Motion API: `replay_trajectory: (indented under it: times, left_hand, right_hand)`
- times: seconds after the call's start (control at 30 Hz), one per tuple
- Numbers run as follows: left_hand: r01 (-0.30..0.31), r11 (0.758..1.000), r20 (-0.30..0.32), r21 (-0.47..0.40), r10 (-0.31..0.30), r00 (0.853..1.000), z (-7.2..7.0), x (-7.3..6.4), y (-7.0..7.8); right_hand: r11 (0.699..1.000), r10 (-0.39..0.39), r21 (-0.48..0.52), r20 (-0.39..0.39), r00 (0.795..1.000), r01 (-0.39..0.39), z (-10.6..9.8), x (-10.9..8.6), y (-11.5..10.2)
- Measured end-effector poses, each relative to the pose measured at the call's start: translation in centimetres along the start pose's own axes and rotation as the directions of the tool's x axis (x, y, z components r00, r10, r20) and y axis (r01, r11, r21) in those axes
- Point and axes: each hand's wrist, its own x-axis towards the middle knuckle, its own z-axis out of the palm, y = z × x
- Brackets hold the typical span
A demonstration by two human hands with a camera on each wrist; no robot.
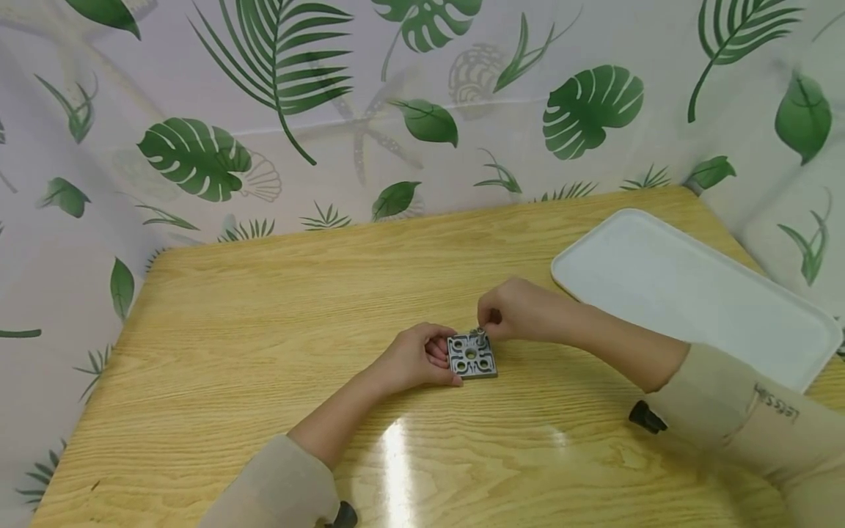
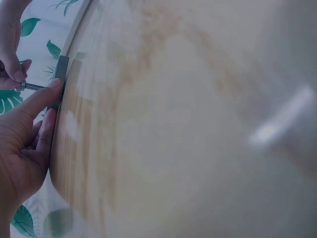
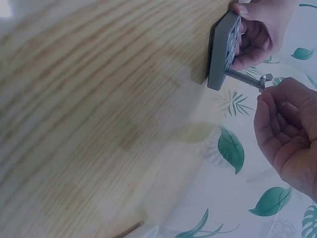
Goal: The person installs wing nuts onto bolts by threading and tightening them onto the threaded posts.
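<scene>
A small square grey metal plate (image 1: 472,367) with several round holes lies flat on the wooden table. My left hand (image 1: 416,357) grips its left side, thumb at the near edge and fingers at the far side. From the plate's far right corner hole a threaded metal screw (image 3: 243,77) stands upright. Its head looks winged, and the right hand (image 1: 521,312) pinches it between thumb and fingertips. In the left wrist view, the plate (image 2: 61,72) appears edge-on with the screw's shank (image 2: 33,86) sticking out. How deep the screw sits in the hole is hidden.
A white rectangular tray (image 1: 634,257) lies at the right of the table, partly behind the right forearm. The wooden table (image 1: 277,308) extends around the plate. A leaf-patterned cloth (image 1: 370,161) stands along the table's back and sides.
</scene>
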Motion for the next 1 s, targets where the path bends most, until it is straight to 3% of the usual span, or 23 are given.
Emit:
replay_trajectory:
  times: [0.1,0.37,0.5,0.63,0.77,1.0]
  left_hand:
    - [-0.003,1.000,0.000,-0.008,0.003,1.000,-0.1,-0.1,0.0]
    - [0.000,1.000,0.004,-0.015,0.000,1.000,-0.1,-0.1,0.0]
    - [0.006,1.000,0.002,-0.008,-0.006,1.000,-0.2,-0.1,0.1]
    - [0.006,1.000,-0.002,-0.004,-0.006,1.000,-0.3,-0.2,0.2]
    - [0.003,1.000,0.001,-0.004,-0.003,1.000,-0.2,-0.2,0.2]
    - [0.009,1.000,-0.002,-0.003,-0.009,1.000,-0.2,-0.2,0.3]
  right_hand:
    - [0.999,0.042,0.032,0.001,0.999,-0.042,0.0,0.0,-0.1]
    - [0.996,0.045,0.078,-0.042,0.998,-0.041,0.2,-0.3,0.1]
    - [0.990,0.136,0.057,-0.088,0.987,-0.131,0.8,-0.4,-0.8]
    - [0.969,0.246,0.039,-0.122,0.962,-0.243,1.2,-0.2,-1.7]
    - [0.951,0.309,0.054,-0.112,0.944,-0.305,1.2,-0.1,-2.1]
    - [0.931,0.352,0.119,-0.051,0.935,-0.344,0.7,-0.5,-2.3]
